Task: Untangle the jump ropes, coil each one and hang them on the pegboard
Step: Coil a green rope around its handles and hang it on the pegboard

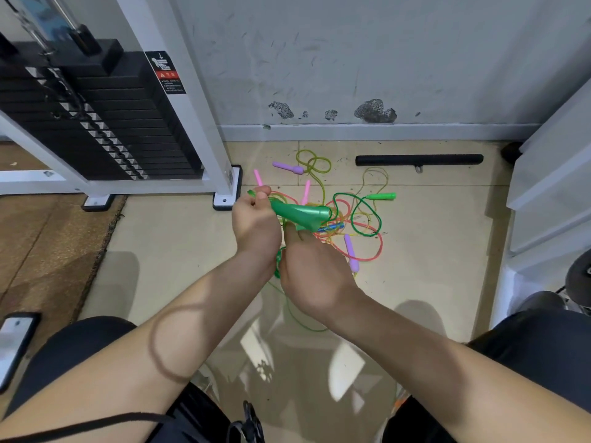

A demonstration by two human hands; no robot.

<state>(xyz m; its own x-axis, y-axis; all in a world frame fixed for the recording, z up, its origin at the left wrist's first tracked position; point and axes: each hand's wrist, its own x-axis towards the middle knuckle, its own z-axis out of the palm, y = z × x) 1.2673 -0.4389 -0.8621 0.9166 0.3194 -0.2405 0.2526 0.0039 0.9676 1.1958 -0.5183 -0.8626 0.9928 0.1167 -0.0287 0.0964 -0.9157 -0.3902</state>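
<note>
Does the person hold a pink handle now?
No, both the left hand and the right hand grip the green jump rope.

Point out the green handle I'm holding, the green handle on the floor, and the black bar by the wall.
held green handle (pixel 300 214), head view, blurred middle of its body.
floor green handle (pixel 382 196), head view, middle of its grip.
black bar (pixel 447 159), head view, right half of its length.
</note>
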